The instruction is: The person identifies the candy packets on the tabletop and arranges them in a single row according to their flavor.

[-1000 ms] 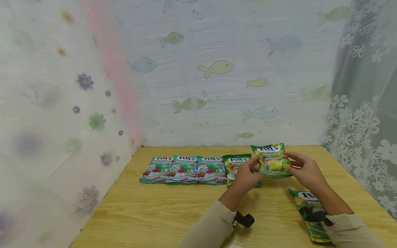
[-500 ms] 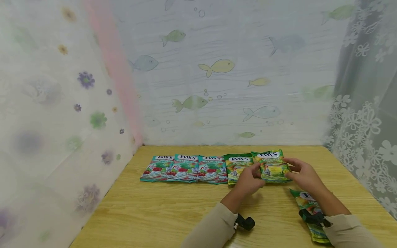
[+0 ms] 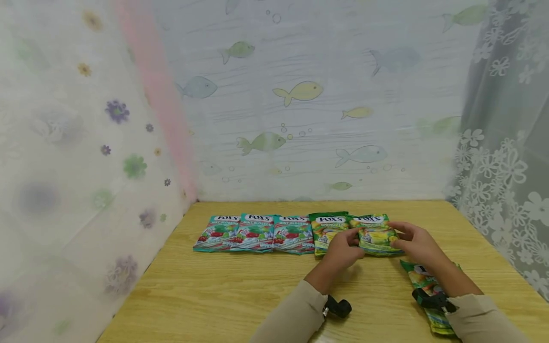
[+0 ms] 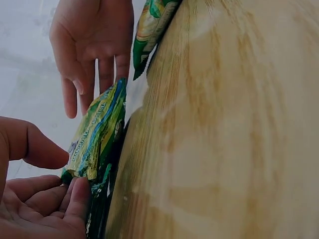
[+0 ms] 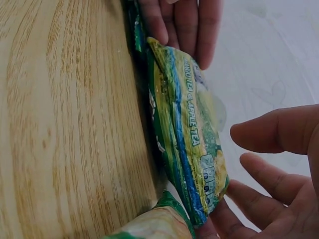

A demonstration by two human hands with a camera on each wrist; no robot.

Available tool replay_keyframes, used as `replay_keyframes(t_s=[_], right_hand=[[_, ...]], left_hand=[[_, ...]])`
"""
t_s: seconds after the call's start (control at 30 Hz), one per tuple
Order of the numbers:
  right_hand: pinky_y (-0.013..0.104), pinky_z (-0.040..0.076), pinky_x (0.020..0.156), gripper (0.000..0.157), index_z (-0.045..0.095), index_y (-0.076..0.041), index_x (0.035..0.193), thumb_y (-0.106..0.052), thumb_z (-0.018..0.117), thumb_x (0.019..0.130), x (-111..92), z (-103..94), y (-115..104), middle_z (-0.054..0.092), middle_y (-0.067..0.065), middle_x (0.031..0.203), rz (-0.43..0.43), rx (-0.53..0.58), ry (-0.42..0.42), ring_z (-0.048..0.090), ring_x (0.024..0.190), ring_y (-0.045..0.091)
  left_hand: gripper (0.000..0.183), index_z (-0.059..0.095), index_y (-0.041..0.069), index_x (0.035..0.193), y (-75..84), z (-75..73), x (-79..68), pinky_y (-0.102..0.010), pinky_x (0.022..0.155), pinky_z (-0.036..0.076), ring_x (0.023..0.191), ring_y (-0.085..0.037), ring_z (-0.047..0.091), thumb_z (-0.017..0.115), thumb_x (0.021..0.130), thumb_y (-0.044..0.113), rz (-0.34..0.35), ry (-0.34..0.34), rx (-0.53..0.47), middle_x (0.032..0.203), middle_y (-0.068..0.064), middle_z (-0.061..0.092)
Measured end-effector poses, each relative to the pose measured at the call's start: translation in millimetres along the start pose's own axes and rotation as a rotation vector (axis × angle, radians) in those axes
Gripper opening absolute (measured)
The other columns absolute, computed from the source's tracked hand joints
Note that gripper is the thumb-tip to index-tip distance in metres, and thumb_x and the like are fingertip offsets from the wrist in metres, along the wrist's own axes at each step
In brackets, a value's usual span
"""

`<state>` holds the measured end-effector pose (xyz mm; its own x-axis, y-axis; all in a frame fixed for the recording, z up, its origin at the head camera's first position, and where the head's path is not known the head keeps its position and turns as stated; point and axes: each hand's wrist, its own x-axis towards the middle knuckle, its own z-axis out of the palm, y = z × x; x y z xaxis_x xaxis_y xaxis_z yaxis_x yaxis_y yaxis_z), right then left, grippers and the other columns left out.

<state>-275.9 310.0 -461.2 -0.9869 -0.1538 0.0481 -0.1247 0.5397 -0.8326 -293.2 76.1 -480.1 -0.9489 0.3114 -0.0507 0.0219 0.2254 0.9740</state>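
In the head view, a green and yellow Fox's candy bag [image 3: 375, 237] lies at the right end of a row on the table. My left hand [image 3: 343, 250] is at its left edge, fingers touching the bag and extended. My right hand [image 3: 418, 243] is at its right edge; in the right wrist view the thumb [image 5: 269, 132] stands apart from the bag, and the fingers are by its edge. Left of it lies another Fox's Springs candy bag [image 3: 328, 224], partly covered by my left hand.
Several teal Mint Blossom candy bags [image 3: 257, 233] continue the row to the left. Another green candy bag [image 3: 424, 278] lies nearer, partly under my right forearm. The wooden table [image 3: 206, 295] meets a fish-patterned curtain [image 3: 300, 143] behind.
The candy bag between my hands has come down and now lies flat beside the other green one. Both hands have lowered slightly with it, and the right thumb is off the bag.
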Motion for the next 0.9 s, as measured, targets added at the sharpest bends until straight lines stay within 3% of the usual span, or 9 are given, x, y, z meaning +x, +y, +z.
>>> replay_keyframes(t_s=[0.27,0.57,0.9], right_hand=[[0.064,0.049,0.103,0.065,0.035,0.002,0.159,-0.018,0.062,0.103,-1.9,-0.3,-2.2,0.028,0.035,0.162,0.016,0.032,-0.030,0.029,0.145,0.061],[0.067,0.041,0.111,0.066,0.035,0.006,0.157,-0.020,0.062,0.104,-2.8,-1.3,-4.0,0.027,0.038,0.161,0.035,-0.001,-0.044,0.024,0.147,0.061],[0.066,0.048,0.101,0.059,0.041,0.003,0.155,-0.021,0.060,0.104,-5.0,-0.4,-10.1,0.033,0.039,0.158,0.029,-0.081,0.028,0.033,0.144,0.059]], left_hand=[[0.063,0.057,0.020,0.150,-2.1,0.2,-1.4,-0.035,0.071,0.040,0.133,-0.019,0.059,0.069,0.090,0.006,0.012,0.002,0.031,0.139,0.001,0.065],[0.053,0.066,0.020,0.141,-3.5,6.1,-2.5,-0.034,0.070,0.042,0.128,-0.018,0.062,0.072,0.090,0.008,0.022,0.073,0.058,0.135,0.002,0.067],[0.045,0.069,0.014,0.136,-1.5,6.7,-5.2,-0.033,0.068,0.041,0.136,-0.022,0.057,0.071,0.091,0.010,0.035,0.115,0.070,0.154,0.003,0.055]])
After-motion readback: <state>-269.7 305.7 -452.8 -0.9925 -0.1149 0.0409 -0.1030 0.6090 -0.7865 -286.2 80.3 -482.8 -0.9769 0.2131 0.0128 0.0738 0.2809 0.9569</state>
